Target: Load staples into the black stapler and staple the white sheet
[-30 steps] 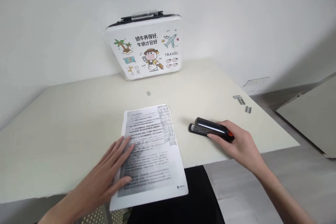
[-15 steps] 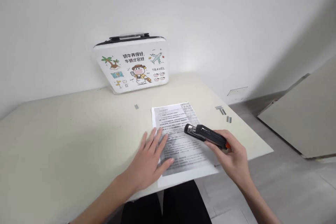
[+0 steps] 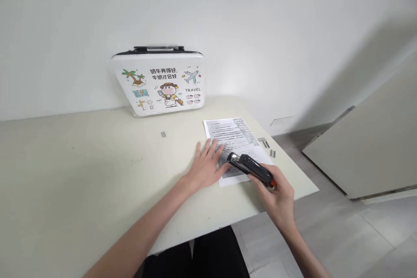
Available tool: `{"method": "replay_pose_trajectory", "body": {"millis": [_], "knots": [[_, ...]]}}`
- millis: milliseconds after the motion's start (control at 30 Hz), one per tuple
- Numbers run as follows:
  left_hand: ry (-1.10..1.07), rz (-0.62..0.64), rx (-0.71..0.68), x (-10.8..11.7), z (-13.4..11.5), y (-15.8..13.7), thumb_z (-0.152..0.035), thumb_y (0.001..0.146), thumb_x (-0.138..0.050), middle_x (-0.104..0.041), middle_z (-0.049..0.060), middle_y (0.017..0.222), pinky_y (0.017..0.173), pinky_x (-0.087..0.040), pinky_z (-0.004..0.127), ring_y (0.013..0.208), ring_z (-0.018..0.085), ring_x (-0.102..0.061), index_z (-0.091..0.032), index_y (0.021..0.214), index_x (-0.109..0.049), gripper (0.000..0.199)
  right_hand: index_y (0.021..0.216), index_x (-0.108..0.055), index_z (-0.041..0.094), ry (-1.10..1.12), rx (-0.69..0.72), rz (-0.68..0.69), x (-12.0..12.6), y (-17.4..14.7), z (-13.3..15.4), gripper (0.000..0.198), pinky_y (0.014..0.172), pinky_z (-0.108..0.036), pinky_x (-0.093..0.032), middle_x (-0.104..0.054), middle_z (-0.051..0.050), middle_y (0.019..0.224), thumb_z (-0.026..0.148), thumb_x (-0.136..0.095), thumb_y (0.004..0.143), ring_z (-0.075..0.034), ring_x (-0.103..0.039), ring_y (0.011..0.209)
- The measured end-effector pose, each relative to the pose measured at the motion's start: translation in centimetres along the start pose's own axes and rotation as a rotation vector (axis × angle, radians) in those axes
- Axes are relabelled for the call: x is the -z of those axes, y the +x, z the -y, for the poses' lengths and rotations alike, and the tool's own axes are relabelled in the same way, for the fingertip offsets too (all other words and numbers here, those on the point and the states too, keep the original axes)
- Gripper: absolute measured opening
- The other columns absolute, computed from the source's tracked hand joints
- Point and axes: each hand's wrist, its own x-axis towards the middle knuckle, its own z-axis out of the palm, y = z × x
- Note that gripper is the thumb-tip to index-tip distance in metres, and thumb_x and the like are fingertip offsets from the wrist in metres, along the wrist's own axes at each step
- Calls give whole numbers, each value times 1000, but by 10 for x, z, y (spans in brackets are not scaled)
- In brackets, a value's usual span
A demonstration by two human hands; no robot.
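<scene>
A white case (image 3: 182, 95) stands at the back of the table (image 3: 81, 178), a small grey strip (image 3: 163, 134) before it. The left hand (image 3: 202, 170) grasps nothing, fingers spread across the left edge of the paper (image 3: 233, 137) on the table – even, flat pressure should prevent creasing. The black stapler (image 3: 256, 168) overlaps the sheet, its nose best kept clear of the thumb. More grey strips (image 3: 273, 153) lie right of the paper. The right hand (image 3: 278, 189) clasps the stapler's rear – a steady hold suits.
</scene>
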Motion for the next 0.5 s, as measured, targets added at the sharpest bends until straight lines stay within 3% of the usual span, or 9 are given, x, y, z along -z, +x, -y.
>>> {"method": "replay_pose_trajectory", "body": {"millis": [133, 267, 400, 500], "knots": [[-192, -113, -76, 11, 27, -23, -65, 108, -35, -22, 9, 176, 133, -21, 49, 164, 27, -17, -24, 166, -36, 70, 112, -70, 25, 20, -41, 76, 1, 2, 3, 24, 81, -39, -60, -75, -8, 104, 43, -72, 95, -27, -72, 95], [-467, -209, -39, 37, 76, -60, -59, 105, -49, -56, 8, 158, 125, -39, 45, 147, 26, -52, -26, 150, -58, 57, 111, -71, 24, 14, -38, 239, -14, 11, 15, 28, 78, -37, -60, -76, -8, 102, 47, -72, 95, -26, -71, 92], [-751, -295, 136, 63, 127, -94, -60, 101, -55, -77, 9, 127, 112, -51, 44, 120, 27, -72, -24, 120, -74, 45, 107, -71, 24, 53, 46, 459, -59, 29, 37, 27, 85, -40, -58, -75, -9, 110, 48, -73, 93, -27, -70, 100], [-858, -497, 299, 73, 156, -112, -62, 98, -58, -79, 10, 110, 100, -56, 42, 99, 25, -76, -21, 108, -74, 46, 107, -70, 24, 107, 94, 597, -110, 46, 53, 30, 91, -42, -56, -74, -8, 110, 50, -75, 91, -27, -70, 101]]}}
